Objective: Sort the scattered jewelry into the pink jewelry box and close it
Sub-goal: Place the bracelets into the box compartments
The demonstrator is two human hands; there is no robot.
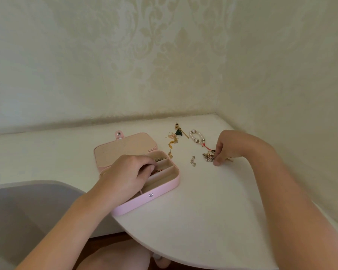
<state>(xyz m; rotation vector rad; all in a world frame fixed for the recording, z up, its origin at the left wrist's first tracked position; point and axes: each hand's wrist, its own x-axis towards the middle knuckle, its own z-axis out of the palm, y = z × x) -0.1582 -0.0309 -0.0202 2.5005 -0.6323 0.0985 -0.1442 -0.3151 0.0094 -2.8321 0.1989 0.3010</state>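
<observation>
1. A single view is supplied, taken by a wide-angle camera worn on the person's head.
2. The scene is viewed forward and steeply downward, along both forearms, onto the table (203,201).
3. The upper half of the frame is filled by the patterned wall (125,55), which meets in a corner at the far right of the table.
4. The work is seen from close range: the left hand (129,170), right hand (225,147), pink jewelry box (144,199) and scattered jewelry (196,137) are gathered near mid-frame.
5. The table's edges are rendered curved by the wide lens.
6. The person's knee (115,256) is caught at the bottom edge.
</observation>
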